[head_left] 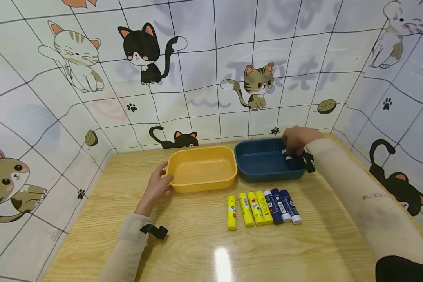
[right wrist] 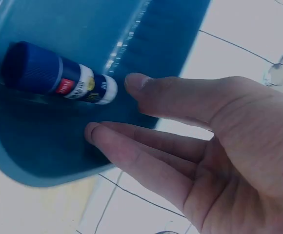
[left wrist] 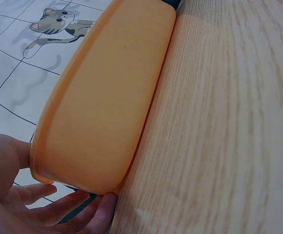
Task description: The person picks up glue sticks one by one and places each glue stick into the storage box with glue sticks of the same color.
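Note:
A yellow plastic basket (head_left: 202,187) stands on the wooden table, and my left hand (head_left: 158,181) holds its left end. In the left wrist view, the thumb lies at the rim while the fingers reach around the end wall near the tabletop. To its right stands a dark blue basket (head_left: 268,177) with my right hand (head_left: 299,139) over its right end. Inside lies a dark blue glue stick (right wrist: 78,83) with a white end. The right thumb and fingers are spread apart just beside that stick, with a gap between them and nothing gripped.
In front of the baskets, several yellow glue sticks (head_left: 256,209) and three dark blue and white ones (head_left: 281,205) lie in a row. One yellow stick (head_left: 231,213) sits slightly apart at the left. A cat-patterned covering (head_left: 204,78) rises behind and at both sides.

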A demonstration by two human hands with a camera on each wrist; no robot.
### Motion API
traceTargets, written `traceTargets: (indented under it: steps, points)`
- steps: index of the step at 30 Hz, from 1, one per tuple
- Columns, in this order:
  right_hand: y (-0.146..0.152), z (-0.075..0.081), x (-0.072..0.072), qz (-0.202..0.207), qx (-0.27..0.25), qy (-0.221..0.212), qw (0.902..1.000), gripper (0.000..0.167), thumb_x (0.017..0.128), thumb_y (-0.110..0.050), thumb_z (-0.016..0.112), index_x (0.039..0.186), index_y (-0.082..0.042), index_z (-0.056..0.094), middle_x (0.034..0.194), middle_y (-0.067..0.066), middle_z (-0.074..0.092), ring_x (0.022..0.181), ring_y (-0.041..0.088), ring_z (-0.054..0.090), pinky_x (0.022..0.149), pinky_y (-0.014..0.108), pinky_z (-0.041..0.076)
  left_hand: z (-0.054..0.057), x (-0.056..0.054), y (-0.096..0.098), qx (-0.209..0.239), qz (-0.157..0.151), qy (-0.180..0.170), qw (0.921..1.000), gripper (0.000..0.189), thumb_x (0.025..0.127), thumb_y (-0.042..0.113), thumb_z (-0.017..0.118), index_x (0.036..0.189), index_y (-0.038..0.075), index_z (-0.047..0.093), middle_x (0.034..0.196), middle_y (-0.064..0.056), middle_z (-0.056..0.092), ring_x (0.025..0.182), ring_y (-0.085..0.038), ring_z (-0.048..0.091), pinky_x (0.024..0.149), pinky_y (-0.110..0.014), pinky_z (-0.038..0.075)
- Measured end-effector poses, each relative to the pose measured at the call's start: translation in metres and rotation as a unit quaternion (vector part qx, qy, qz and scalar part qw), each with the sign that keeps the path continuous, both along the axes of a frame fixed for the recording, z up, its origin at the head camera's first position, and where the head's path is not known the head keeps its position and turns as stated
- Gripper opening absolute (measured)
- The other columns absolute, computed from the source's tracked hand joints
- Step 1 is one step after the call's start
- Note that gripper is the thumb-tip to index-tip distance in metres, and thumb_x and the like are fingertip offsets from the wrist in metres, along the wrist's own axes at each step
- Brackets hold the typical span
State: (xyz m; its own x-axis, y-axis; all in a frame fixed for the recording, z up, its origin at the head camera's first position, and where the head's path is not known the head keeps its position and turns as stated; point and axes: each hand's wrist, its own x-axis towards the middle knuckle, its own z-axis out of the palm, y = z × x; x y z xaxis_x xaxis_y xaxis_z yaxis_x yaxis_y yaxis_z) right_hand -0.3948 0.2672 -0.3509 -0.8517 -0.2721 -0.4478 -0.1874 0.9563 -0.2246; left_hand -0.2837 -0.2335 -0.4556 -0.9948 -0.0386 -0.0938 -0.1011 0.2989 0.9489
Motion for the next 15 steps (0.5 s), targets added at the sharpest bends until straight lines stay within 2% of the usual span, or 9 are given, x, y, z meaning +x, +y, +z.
traceTargets:
  steps: [5, 8, 12, 15]
  points:
    - [0.0, 0.019, 0.009, 0.022, -0.025, -0.003, 0.9995, 0.047, 0.098, -0.016, 0.068, 0.135, 0.009, 0.054, 0.109, 0.026, 0.068, 0.086, 0.027, 0.074, 0.075, 0.039, 0.064, 0.002, 0.002, 0.0, -0.004, 0.002, 0.006, 1.0, 0.066, 0.101, 0.006, 0.051, 0.163, 0.01, 0.029, 0.148, -0.031, 0.046, 0.112, -0.037, 0.065, 0.075, -0.028, 0.064]
    - [0.003, 0.025, 0.02, 0.033, -0.058, 0.002, 0.9978, 0.048, 0.101, -0.021, 0.065, 0.138, 0.008, 0.052, 0.108, 0.026, 0.069, 0.088, 0.028, 0.073, 0.076, 0.042, 0.064, 0.002, 0.002, 0.0, 0.001, 0.002, 0.004, 1.0, 0.066, 0.1, 0.005, 0.051, 0.162, 0.01, 0.03, 0.147, -0.031, 0.047, 0.111, -0.038, 0.065, 0.074, -0.027, 0.063]
    - [0.009, 0.025, 0.042, 0.058, -0.104, 0.029, 0.9925, 0.049, 0.103, -0.024, 0.063, 0.14, 0.005, 0.051, 0.108, 0.024, 0.072, 0.089, 0.027, 0.072, 0.074, 0.042, 0.063, 0.001, 0.002, -0.001, 0.004, -0.002, 0.003, 1.0, 0.065, 0.101, 0.006, 0.052, 0.162, 0.01, 0.03, 0.148, -0.031, 0.046, 0.116, -0.04, 0.064, 0.076, -0.028, 0.063]
    - [0.01, 0.02, 0.061, 0.07, -0.129, 0.065, 0.987, 0.046, 0.102, -0.025, 0.065, 0.139, 0.002, 0.055, 0.102, 0.015, 0.075, 0.084, 0.024, 0.071, 0.071, 0.039, 0.062, 0.001, 0.001, -0.002, 0.001, -0.007, 0.003, 1.0, 0.065, 0.102, 0.007, 0.052, 0.163, 0.011, 0.029, 0.15, -0.03, 0.045, 0.119, -0.041, 0.063, 0.078, -0.03, 0.064]
